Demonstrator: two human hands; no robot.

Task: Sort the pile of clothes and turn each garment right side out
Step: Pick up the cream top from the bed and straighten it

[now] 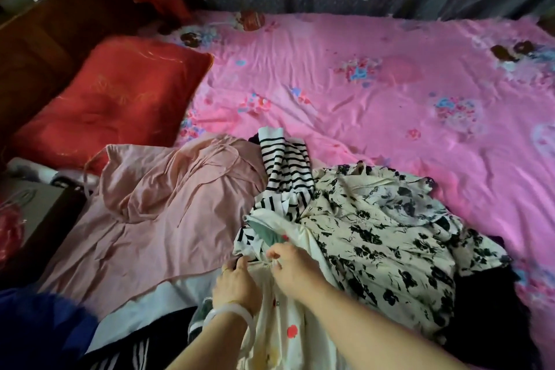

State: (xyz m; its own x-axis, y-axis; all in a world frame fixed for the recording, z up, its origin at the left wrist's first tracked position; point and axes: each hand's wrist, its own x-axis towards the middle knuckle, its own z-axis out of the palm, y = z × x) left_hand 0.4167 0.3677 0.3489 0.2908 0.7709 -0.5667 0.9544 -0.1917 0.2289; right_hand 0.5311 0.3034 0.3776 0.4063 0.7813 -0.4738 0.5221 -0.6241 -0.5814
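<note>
both hands meet at the near edge of the bed, on a cream garment (279, 330) of thin, soft cloth dotted with small red and yellow spots. the left hand (237, 285), with a smooth pale bangle (231, 314) on its wrist, has its fingers (240, 263) curled and pinching a gathered, elastic-looking hem of that garment; the right hand (295, 267) pinches the same puckered edge just beside it, fingertips pressed together on the fabric. the garment hangs from the pile toward the person. behind it lies a black-and-white striped knit (285, 168), crumpled and twisted, and to the right a rumpled cream blouse with black flower print (381, 237). to the left a salmon-pink slip with thin straps (150, 219) is spread fairly flat, lightly creased. all rest on a wrinkled pink floral bedsheet (375, 84). a glossy red pillow (120, 99) sits at the far left.
</note>
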